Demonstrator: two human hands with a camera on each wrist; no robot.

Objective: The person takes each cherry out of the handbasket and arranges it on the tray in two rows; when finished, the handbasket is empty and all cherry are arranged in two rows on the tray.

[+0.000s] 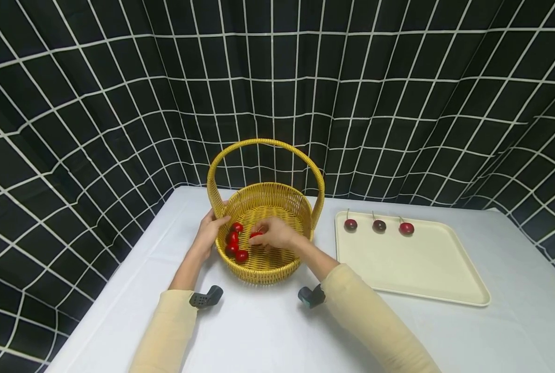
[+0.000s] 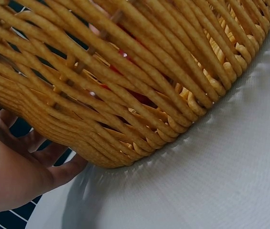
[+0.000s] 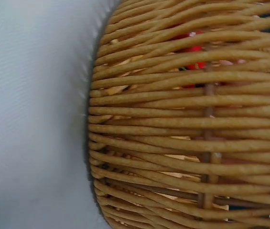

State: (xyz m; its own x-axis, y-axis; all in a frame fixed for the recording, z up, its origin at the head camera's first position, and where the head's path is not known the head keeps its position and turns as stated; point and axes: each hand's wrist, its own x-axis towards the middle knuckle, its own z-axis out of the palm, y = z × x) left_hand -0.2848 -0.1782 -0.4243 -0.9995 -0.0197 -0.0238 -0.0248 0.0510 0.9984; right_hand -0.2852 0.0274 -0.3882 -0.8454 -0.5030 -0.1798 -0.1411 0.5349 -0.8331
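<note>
Left hand point(image 1: 207, 233) is gripping the basket point(image 1: 263, 273) by its rim, right hand point(image 1: 277, 232) pinching a cherry point(image 1: 256, 234) inside it, slack fingertips risking a drop.

The table point(image 1: 258, 336) is covered in plain white, faintly creased on the left. Directly on it stands a yellow wicker basket point(image 1: 260, 277); to the right, near but apart, a rectangular cream tray point(image 1: 408, 267) lies flat.
</note>
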